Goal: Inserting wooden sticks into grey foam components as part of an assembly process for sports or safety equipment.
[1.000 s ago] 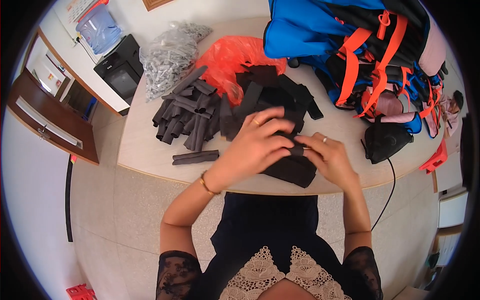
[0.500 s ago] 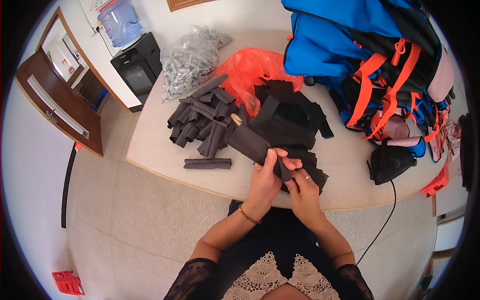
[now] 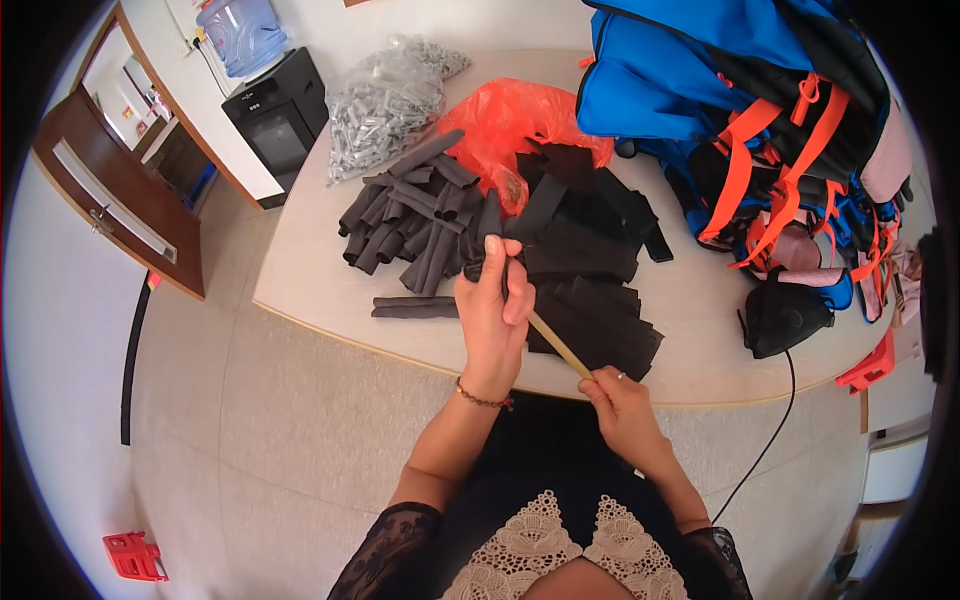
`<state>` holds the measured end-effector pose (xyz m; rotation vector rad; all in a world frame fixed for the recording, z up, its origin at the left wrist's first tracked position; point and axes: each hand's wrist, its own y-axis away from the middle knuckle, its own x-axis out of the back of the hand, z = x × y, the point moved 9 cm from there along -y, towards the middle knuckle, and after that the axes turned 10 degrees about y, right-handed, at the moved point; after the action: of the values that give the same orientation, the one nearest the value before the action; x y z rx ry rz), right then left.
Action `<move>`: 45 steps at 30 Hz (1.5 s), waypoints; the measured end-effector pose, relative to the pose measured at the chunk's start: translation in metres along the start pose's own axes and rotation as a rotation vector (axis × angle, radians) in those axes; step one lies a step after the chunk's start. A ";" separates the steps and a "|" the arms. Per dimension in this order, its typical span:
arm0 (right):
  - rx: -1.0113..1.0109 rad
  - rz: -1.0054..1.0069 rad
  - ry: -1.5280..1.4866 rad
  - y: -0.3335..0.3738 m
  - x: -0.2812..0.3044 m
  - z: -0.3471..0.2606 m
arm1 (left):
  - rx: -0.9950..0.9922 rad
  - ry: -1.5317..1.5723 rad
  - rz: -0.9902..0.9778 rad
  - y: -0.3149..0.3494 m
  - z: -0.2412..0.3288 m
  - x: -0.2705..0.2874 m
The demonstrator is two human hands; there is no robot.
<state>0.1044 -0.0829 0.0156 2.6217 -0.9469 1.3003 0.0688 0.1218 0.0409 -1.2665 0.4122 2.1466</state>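
Note:
My left hand (image 3: 496,295) is closed over the table's near part, gripping dark fabric that its fingers mostly hide. From that fist a thin wooden stick (image 3: 560,345) slants down to my right hand (image 3: 624,405), which is wrapped round its near end. Left of my left hand lies a pile of rolled dark fabric tubes (image 3: 410,215), with one separate roll (image 3: 414,307) nearer the table edge. Flat dark fabric pieces (image 3: 600,325) are fanned out in overlapping layers between and beyond my hands.
At the back of the table (image 3: 320,270) are a clear bag of small grey pieces (image 3: 380,125) and a crumpled red plastic bag (image 3: 500,115). Blue backpacks with orange straps (image 3: 660,90) fill the right side. Before them sits a black pouch (image 3: 785,322), a cable hanging nearby.
My hands have moved apart, the left up and left, the right down and right. The stick, mostly inside the fabric before, now shows between them. The fabric is now bunched in my left hand.

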 end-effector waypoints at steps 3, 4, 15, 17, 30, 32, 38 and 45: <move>0.018 -0.154 -0.022 0.011 0.001 0.003 | -0.168 0.111 0.176 -0.014 0.043 0.015; 0.019 -0.149 -0.026 0.012 0.011 0.005 | -0.219 0.099 0.062 -0.019 0.055 0.007; 0.133 0.279 -0.167 -0.062 0.023 -0.027 | -0.075 0.216 0.006 -0.019 -0.029 0.020; 0.339 0.396 -0.194 -0.074 0.029 -0.050 | -0.009 0.201 0.089 -0.016 -0.037 0.028; 0.273 0.178 -0.225 -0.079 0.079 -0.056 | -0.215 -0.757 -0.791 0.037 -0.017 -0.066; 0.198 0.228 -0.305 -0.090 0.083 -0.040 | 0.280 -0.531 -0.540 0.038 -0.055 -0.037; 0.023 0.224 -0.767 -0.090 0.067 -0.017 | 0.100 -0.449 -0.257 0.031 -0.041 -0.019; -0.168 0.005 -0.795 -0.091 0.036 0.010 | 0.257 -0.399 -0.307 0.028 -0.057 -0.027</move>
<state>0.1774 -0.0304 0.0545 2.9992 -1.0563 0.1072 0.0991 0.0599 0.0345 -0.6867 0.2905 1.9458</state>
